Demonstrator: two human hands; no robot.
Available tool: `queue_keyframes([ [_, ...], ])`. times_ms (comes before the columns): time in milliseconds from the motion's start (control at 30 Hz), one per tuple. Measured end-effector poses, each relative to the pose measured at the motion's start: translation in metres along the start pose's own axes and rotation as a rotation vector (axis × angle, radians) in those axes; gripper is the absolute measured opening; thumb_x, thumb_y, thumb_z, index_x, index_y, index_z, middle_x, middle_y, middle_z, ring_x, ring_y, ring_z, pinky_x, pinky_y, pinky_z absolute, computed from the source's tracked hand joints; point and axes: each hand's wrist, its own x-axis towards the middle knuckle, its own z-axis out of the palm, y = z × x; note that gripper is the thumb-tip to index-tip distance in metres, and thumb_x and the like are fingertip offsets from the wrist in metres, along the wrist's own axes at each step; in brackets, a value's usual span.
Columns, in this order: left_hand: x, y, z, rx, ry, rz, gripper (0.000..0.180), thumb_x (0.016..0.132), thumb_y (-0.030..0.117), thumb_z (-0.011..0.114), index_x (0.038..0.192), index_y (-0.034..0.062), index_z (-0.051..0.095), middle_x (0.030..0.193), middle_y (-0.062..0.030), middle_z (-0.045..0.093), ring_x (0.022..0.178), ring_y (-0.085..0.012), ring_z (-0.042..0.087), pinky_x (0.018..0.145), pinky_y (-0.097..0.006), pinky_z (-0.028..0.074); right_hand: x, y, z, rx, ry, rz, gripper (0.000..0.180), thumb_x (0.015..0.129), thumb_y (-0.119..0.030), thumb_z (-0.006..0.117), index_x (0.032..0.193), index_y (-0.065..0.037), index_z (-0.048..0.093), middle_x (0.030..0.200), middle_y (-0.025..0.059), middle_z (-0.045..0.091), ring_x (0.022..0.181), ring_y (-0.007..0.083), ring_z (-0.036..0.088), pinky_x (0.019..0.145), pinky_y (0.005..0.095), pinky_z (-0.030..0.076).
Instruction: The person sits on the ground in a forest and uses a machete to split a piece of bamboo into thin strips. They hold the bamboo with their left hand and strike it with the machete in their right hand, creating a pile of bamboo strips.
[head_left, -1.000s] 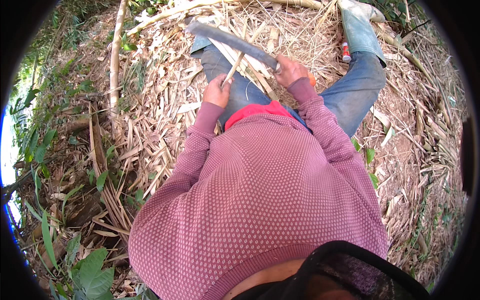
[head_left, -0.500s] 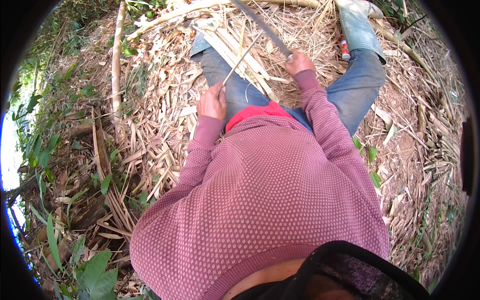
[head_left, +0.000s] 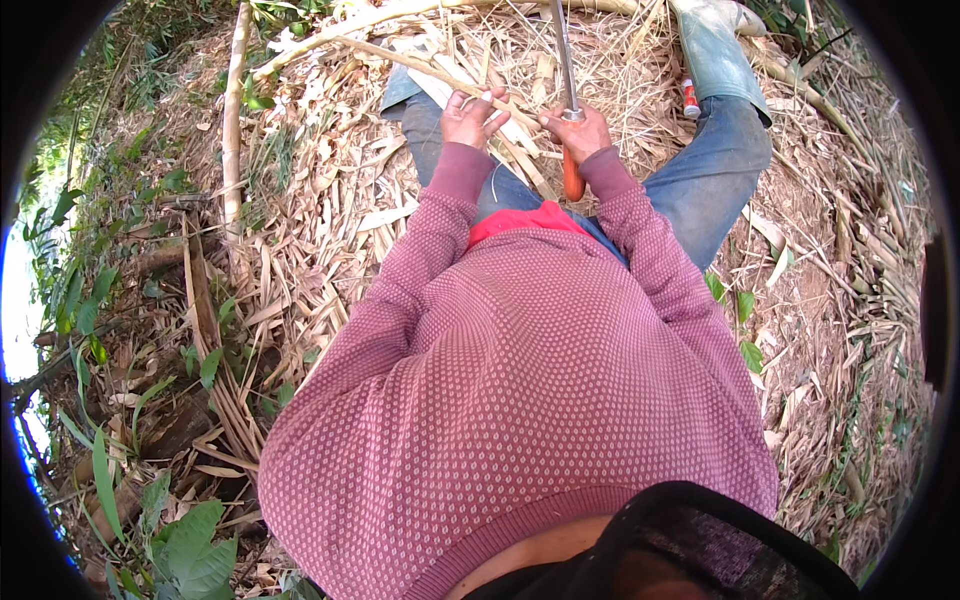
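1. Over the lap, the right hand [head_left: 580, 135] has its fingers wrapped tight round the orange handle [head_left: 572, 185] of a long blade [head_left: 562, 50], which points up and away from the body.
2. The left hand [head_left: 470, 115] curls its fingers on a pale bamboo strip [head_left: 440, 75] lying across the knees, just beside the blade.
3. Judging by the many pale split strips [head_left: 500, 140] piled on the jeans [head_left: 710, 180], much splitting looks done; the held strip seems unfinished.
4. Around lie dry husks [head_left: 300, 250], a thin upright stem [head_left: 235, 120] and a small red cylinder [head_left: 690, 98]; nothing blocks the hands.
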Motion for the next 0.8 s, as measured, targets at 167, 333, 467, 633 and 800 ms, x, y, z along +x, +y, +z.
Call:
queue_keyframes([
  [167,-0.005,-0.015,0.002,-0.084,0.021,-0.025,0.02,0.084,0.004,0.058,0.101,0.002,0.048,0.1,-0.0185,0.062,0.094,-0.0281,0.063,0.073,-0.032,0.057,0.004,0.004,-0.008,-0.157,0.032,0.013,0.021,0.072,-0.006,0.072,0.086,-0.001,0.057,0.072,0.0048,0.063,0.07,0.0113,0.06,0.067,0.0224,0.05],
  [333,-0.008,-0.018,-0.008,0.038,-0.007,-0.164,0.019,0.086,0.007,0.057,0.103,0.0005,0.05,0.098,-0.0173,0.063,0.092,-0.0255,0.064,0.069,-0.03,0.057,-0.003,-0.011,-0.006,-0.013,-0.013,0.135,0.019,0.072,-0.005,0.072,0.084,-0.001,0.056,0.075,0.0053,0.064,0.069,0.0117,0.06,0.065,0.025,0.051],
  [467,-0.026,0.006,-0.016,0.622,-0.109,-0.265,0.018,0.088,0.015,0.056,0.098,-0.0002,0.055,0.095,-0.0151,0.064,0.08,-0.0186,0.065,0.06,-0.026,0.054,0.009,0.009,-0.021,-0.035,-0.003,-0.027,0.02,0.073,-0.004,0.071,0.084,-0.002,0.056,0.078,0.0066,0.064,0.071,0.0119,0.061,0.067,0.0244,0.051],
  [633,-0.028,0.064,-0.031,1.588,-0.26,1.039,0.025,0.085,0.024,0.058,0.102,0.0066,0.059,0.092,-0.0093,0.063,0.08,-0.0206,0.062,0.066,-0.032,0.051,0.011,0.005,-0.043,-0.079,-0.075,0.022,0.021,0.073,-0.005,0.071,0.085,-0.002,0.055,0.079,0.0064,0.065,0.071,0.0116,0.061,0.066,0.0246,0.051],
  [800,-0.006,0.092,-0.064,1.912,-0.49,0.875,0.033,0.087,0.036,0.052,0.108,0.0109,0.057,0.09,-0.0097,0.063,0.083,-0.0238,0.061,0.069,-0.035,0.049,0.013,0.0,-0.042,-0.098,-0.163,-0.001,0.02,0.072,-0.004,0.071,0.086,-0.001,0.056,0.081,0.0075,0.065,0.075,0.0117,0.061,0.068,0.0251,0.051],
])
